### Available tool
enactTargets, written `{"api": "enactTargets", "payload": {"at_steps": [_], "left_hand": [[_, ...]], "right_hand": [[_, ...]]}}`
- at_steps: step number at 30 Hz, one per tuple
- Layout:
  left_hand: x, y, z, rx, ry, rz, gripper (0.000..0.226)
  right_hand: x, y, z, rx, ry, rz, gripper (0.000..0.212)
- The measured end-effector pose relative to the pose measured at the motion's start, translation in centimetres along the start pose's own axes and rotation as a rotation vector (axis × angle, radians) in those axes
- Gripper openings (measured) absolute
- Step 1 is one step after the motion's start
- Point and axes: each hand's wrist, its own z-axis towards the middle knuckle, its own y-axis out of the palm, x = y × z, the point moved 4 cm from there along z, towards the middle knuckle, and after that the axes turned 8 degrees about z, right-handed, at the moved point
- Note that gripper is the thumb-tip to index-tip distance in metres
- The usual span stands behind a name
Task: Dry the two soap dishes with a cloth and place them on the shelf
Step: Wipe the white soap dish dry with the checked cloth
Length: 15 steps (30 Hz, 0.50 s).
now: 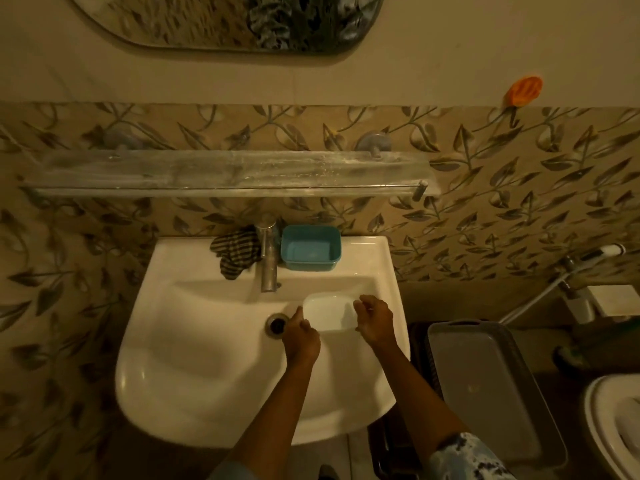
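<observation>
- Hands first: our left hand (300,336) pinches the left edge of the white dish (329,312), and our right hand (375,320) grips its right edge, so both are closed on it.
- We hold the white dish inside the sink (194,358) bowl, just right of the drain (277,324) and below the tap (268,256).
- We see the blue dish (310,247) sitting open side up on the sink's back ledge, right beside the tap and touching nothing else.
- We see the striped cloth (235,252) bunched on the same ledge, on the tap's left side, draping a little toward the bowl.
- We see the glass shelf (221,173) on the wall above the sink, well apart from both dishes.
- We see a grey tray (485,382) to the right of the sink, and an orange holder (523,91) stuck on the wall higher up.
</observation>
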Motion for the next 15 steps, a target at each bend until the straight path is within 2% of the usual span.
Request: {"api": "enactTargets", "payload": {"at_steps": [5,9,15], "left_hand": [[-1.3,-3.1,0.2,0.023,-0.036,-0.030,0.030],[-2.1,-5.4,0.7,0.004,-0.049,-0.070,0.033],[-3.0,-7.5,1.4,-0.084,-0.063,-0.119,0.033]], "right_hand": [[0.6,1.8,-1.7,-0.193,0.074,0.210,0.026],[0.8,3.2,-3.0,-0.349,0.132,0.309,0.032],[0.7,4.9,-4.4,-0.427,0.280,0.588,0.037]]}}
